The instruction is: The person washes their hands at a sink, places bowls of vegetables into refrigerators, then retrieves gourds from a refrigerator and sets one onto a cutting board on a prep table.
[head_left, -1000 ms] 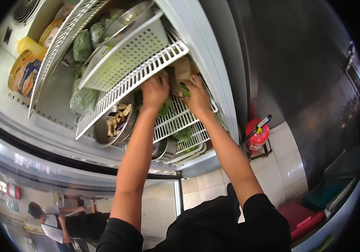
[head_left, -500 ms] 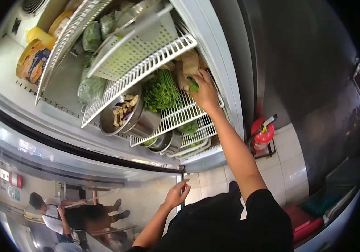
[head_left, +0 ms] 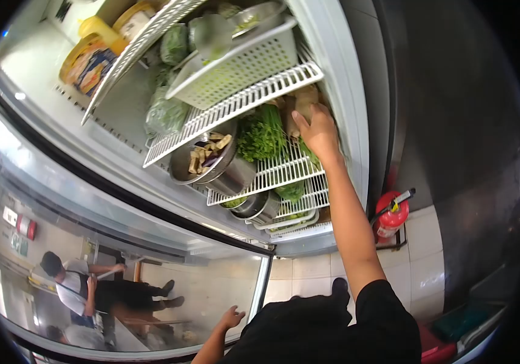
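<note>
My right hand [head_left: 319, 132] reaches into the fridge at the right end of the middle wire shelf, thumb and fingers apart. It is beside pale tan, lumpy items [head_left: 301, 100] that it partly hides; I cannot tell their kind. Green leaves [head_left: 308, 151] show just under the hand. Left of it lies a bunch of leafy green herbs [head_left: 261, 141]. Farther left stands a metal pot [head_left: 226, 173] with cut eggplant pieces [head_left: 208, 155] on top. My left hand [head_left: 234, 316] hangs low by the glass door, holding nothing, fingers loosely apart.
Above is a wire shelf [head_left: 235, 103] with a perforated white basket [head_left: 235, 76] and bagged greens [head_left: 166, 114]. The glass door [head_left: 211, 285] swings out at left, a person [head_left: 78, 285] showing in it. A red fire extinguisher [head_left: 392, 209] stands on the floor at right.
The view has shifted, so the fridge sits farther right. My right hand has spread its fingers and no longer pinches the green leaf. My left hand has dropped lower.
</note>
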Demonstrator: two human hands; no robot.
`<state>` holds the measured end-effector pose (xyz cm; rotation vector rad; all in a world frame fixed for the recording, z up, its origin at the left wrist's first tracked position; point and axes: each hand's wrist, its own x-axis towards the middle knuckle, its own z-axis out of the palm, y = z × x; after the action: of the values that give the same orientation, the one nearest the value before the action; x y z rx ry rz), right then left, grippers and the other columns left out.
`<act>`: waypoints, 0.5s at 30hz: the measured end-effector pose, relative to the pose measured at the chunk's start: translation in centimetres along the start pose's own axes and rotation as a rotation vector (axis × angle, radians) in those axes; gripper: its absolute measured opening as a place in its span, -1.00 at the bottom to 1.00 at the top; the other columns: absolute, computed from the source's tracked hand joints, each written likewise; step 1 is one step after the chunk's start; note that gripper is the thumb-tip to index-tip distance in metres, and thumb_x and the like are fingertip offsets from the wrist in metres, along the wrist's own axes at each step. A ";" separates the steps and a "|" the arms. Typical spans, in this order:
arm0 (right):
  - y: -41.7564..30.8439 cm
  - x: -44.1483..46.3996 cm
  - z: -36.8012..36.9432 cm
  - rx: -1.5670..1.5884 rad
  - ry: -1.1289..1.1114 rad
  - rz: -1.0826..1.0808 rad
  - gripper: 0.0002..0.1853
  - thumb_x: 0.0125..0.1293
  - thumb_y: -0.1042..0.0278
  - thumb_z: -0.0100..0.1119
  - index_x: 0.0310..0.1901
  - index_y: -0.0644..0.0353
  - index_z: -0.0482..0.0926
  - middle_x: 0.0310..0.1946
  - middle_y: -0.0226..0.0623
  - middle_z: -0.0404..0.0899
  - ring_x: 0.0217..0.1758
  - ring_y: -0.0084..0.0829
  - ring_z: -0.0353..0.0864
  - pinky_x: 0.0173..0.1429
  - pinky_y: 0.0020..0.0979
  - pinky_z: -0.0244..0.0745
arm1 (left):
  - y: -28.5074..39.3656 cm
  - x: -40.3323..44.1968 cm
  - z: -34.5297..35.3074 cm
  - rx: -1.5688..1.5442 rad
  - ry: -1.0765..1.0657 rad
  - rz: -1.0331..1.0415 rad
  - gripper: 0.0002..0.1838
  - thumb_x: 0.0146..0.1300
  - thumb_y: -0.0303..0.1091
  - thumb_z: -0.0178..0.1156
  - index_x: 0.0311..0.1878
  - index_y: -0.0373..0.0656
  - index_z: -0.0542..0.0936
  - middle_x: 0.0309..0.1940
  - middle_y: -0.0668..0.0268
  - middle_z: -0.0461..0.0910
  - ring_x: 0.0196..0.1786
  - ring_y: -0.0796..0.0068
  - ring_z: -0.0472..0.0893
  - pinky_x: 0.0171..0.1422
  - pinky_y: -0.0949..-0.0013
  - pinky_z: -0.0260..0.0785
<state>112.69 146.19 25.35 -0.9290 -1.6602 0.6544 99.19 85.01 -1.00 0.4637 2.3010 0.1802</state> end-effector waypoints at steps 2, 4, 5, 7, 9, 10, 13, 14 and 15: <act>-2.8 -0.8 0.0 0.068 0.043 -0.151 -0.54 0.24 0.12 0.20 -0.05 0.44 0.53 -0.08 0.14 0.53 0.02 0.08 0.50 0.13 -0.13 0.39 | -2.3 -0.1 0.1 0.000 0.015 -0.094 -0.15 0.16 0.07 0.20 0.32 -0.43 0.22 -0.07 -0.07 0.61 -0.05 0.13 0.64 0.06 0.25 0.45; -6.3 -2.6 0.0 0.244 0.021 -0.252 -0.71 0.21 0.30 0.23 -0.18 0.40 0.59 -0.14 0.04 0.56 -0.03 0.01 0.52 0.07 -0.16 0.41 | -1.9 -1.6 -0.7 -0.159 -0.053 -0.103 -0.20 0.18 0.01 0.21 0.31 -0.41 0.24 0.00 -0.07 0.58 -0.03 0.11 0.63 0.08 0.24 0.45; -7.4 -3.8 0.5 0.320 0.004 -0.321 -0.75 0.21 0.33 0.23 -0.22 0.38 0.60 -0.21 0.02 0.58 -0.10 -0.02 0.55 0.02 -0.19 0.43 | -2.0 -1.9 -0.8 -0.262 -0.066 -0.074 -0.22 0.19 -0.01 0.21 0.30 -0.40 0.26 0.03 -0.07 0.56 0.00 0.11 0.62 0.10 0.24 0.44; -9.6 -6.5 1.3 0.518 -0.131 -0.284 -0.81 0.21 0.37 0.22 -0.27 0.35 0.61 -0.28 -0.02 0.58 -0.16 -0.09 0.57 -0.03 -0.21 0.45 | -2.6 -1.5 -0.1 -0.228 -0.004 -0.010 -0.25 0.19 -0.03 0.22 0.29 -0.41 0.28 0.06 -0.08 0.54 0.04 0.09 0.60 0.13 0.23 0.43; -10.4 -9.1 2.1 0.477 -0.111 -0.374 -0.84 0.21 0.37 0.23 -0.31 0.32 0.61 -0.36 -0.10 0.57 -0.29 -0.19 0.57 -0.20 -0.27 0.45 | -2.7 -0.7 0.3 -0.167 0.030 0.061 -0.28 0.19 -0.05 0.22 0.27 -0.41 0.31 0.08 -0.09 0.52 0.08 0.07 0.58 0.16 0.22 0.41; -11.0 -10.8 1.8 0.513 -0.193 -0.286 -0.82 0.23 0.35 0.23 -0.36 0.32 0.59 -0.42 -0.16 0.55 -0.38 -0.25 0.53 -0.29 -0.31 0.41 | -2.8 -0.8 0.7 -0.141 0.083 0.071 -0.30 0.19 -0.05 0.23 0.24 -0.41 0.34 0.07 -0.10 0.53 0.12 0.06 0.56 0.19 0.21 0.40; -11.2 -16.4 1.8 0.628 -0.385 -0.119 -0.72 0.27 0.29 0.23 -0.49 0.31 0.52 -0.59 -0.28 0.42 -0.60 -0.44 0.33 -0.48 -0.39 0.24 | -2.2 -1.6 0.9 -0.113 0.144 0.114 -0.36 0.19 -0.07 0.23 0.16 -0.42 0.42 0.03 -0.12 0.55 0.11 0.02 0.56 0.18 0.18 0.40; -10.8 -18.6 1.8 0.599 -0.472 -0.061 -0.67 0.28 0.26 0.23 -0.54 0.31 0.48 -0.65 -0.29 0.36 -0.62 -0.49 0.25 -0.49 -0.40 0.20 | -2.5 -1.5 1.1 -0.123 0.195 0.143 -0.37 0.18 -0.08 0.23 0.14 -0.42 0.43 0.00 -0.12 0.56 0.08 0.01 0.57 0.16 0.17 0.41; -9.6 -20.8 2.0 0.578 -0.641 -0.023 -0.63 0.29 0.21 0.21 -0.55 0.31 0.46 -0.66 -0.26 0.36 -0.62 -0.50 0.23 -0.49 -0.42 0.20 | -2.7 -1.4 1.4 -0.132 0.247 0.171 -0.39 0.17 -0.08 0.24 0.12 -0.42 0.44 -0.02 -0.13 0.57 0.05 0.00 0.58 0.13 0.17 0.43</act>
<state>110.87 123.58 21.42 -0.2844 -1.8539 1.4286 100.30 81.94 -1.76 0.5979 2.4689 0.4947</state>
